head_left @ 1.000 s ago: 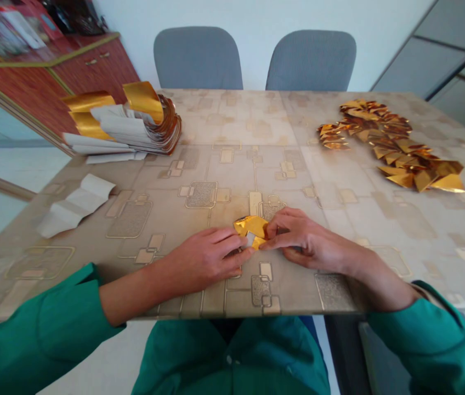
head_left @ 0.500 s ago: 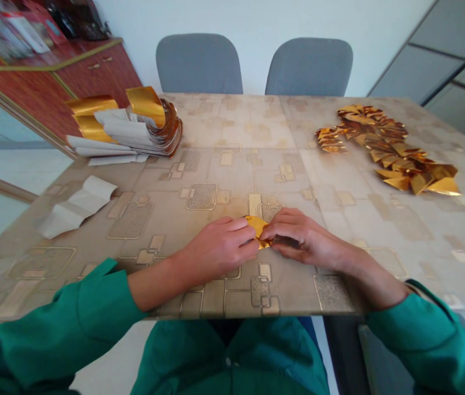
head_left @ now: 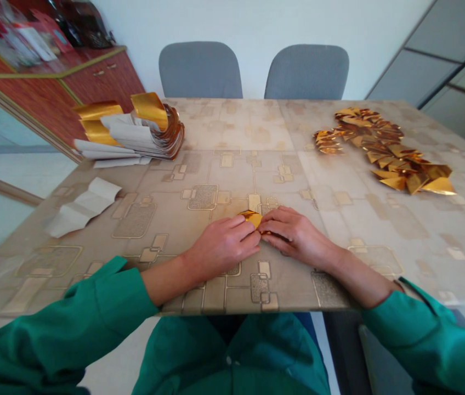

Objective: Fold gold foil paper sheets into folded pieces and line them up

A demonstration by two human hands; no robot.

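Gold paper (head_left: 253,218) shows no white now, unlike a second ago, so fold's likely further along; left hand (head_left: 225,240) and right hand (head_left: 292,233) fingers clamped on it.

Two grey chairs (head_left: 200,71), pale wall (head_left: 253,24)

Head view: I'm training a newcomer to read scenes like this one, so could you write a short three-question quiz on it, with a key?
1. What do the left hand and the right hand hold between them?
a) a white cup
b) a folded gold piece
c) a pen

2. True or false: the creased white sheet lies nearer the left hand than the right hand.

3. How many grey chair backs show beyond the far edge of the table?

Key: 1 b; 2 true; 3 two.
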